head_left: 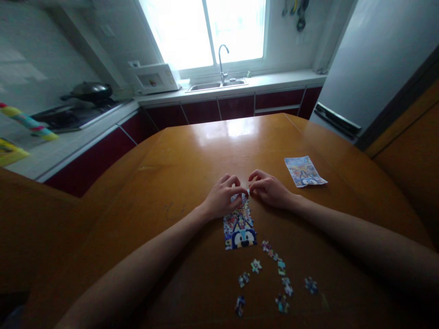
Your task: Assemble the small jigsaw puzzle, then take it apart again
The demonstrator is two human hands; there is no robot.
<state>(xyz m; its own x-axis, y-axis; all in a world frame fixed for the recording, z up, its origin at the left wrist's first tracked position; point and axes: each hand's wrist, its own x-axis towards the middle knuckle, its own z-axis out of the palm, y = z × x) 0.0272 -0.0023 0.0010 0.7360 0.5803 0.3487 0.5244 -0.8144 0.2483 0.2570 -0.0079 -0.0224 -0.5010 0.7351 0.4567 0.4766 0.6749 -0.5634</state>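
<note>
A partly assembled jigsaw puzzle lies flat on the wooden table, with a blue cartoon dog's face along its near edge. My left hand covers its upper left part, fingers bent and gripping at the far edge. From the right, my right hand reaches the far right corner, thumb and fingertips closed around a small pale puzzle piece, mostly hidden. The two hands' fingertips almost meet there. Nearer to me are several loose pieces, among them a star-shaped piece and a dark blue piece.
A creased picture sheet rests on the table beyond my right forearm. Past the table are a counter with a sink, a microwave and a wok on the stove. A fridge stands at right.
</note>
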